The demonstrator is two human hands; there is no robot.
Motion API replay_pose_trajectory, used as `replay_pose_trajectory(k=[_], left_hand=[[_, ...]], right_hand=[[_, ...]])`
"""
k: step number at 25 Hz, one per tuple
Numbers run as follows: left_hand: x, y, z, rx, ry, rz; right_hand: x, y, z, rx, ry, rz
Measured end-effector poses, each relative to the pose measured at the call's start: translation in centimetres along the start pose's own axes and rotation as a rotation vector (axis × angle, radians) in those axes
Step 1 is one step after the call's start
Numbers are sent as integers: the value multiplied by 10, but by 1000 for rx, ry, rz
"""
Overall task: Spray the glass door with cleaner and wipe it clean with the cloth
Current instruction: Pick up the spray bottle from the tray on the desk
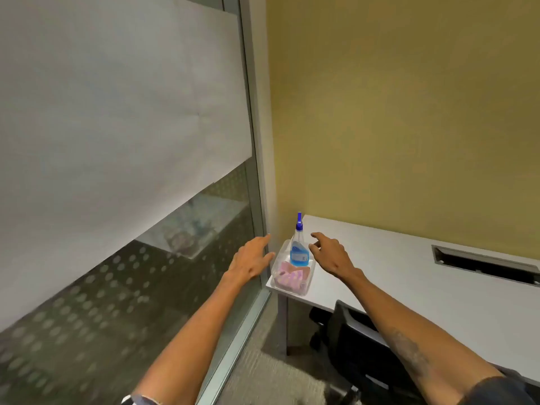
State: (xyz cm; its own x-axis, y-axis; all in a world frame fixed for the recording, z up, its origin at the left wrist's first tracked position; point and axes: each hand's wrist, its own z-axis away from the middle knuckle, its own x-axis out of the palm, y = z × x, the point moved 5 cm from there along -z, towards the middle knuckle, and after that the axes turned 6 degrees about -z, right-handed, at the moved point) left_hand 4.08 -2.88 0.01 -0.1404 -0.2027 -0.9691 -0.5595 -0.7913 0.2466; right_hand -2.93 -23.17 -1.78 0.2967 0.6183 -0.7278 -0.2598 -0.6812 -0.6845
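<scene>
Tray (277,283) at desk (409,276) corner by glass door (117,141) | hands empty, spread: left hand (251,258), right hand (330,252) flank spray bottle (298,249)

One spray bottle (299,247), one pink cloth (292,277), one clear bin (274,271) — one desk (409,276), one chair (350,340), two hands.

Bare forearms; dark sleeve (496,390) at right, pale wristband (140,400) at left.

Both my bare forearms reach forward, well apart. My left hand (250,262) is flat, palm down, fingers spread. My right hand (329,253) is open too, fingers curled loosely downward, perhaps slightly bent at the wrist.
</scene>
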Motion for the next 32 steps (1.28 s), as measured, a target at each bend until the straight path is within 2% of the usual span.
replay_pose_trajectory(k=[6, 12, 17, 27, 32], left_hand=[[43, -18, -109, -95, -153, 217], [87, -16, -190, -82, -255, 228], [119, -21, -253, -137, -299, 235], [190, -27, -332, -242, -393, 371], [210, -40, -346, -290, -408, 417]], right_hand=[[31, 39, -88, 158, -71, -35], [53, 77, -162, 221, -100, -91], [79, 101, -230, 257, -153, -173], [134, 144, -312, 293, -251, -241], [158, 151, -324, 319, -217, -369]])
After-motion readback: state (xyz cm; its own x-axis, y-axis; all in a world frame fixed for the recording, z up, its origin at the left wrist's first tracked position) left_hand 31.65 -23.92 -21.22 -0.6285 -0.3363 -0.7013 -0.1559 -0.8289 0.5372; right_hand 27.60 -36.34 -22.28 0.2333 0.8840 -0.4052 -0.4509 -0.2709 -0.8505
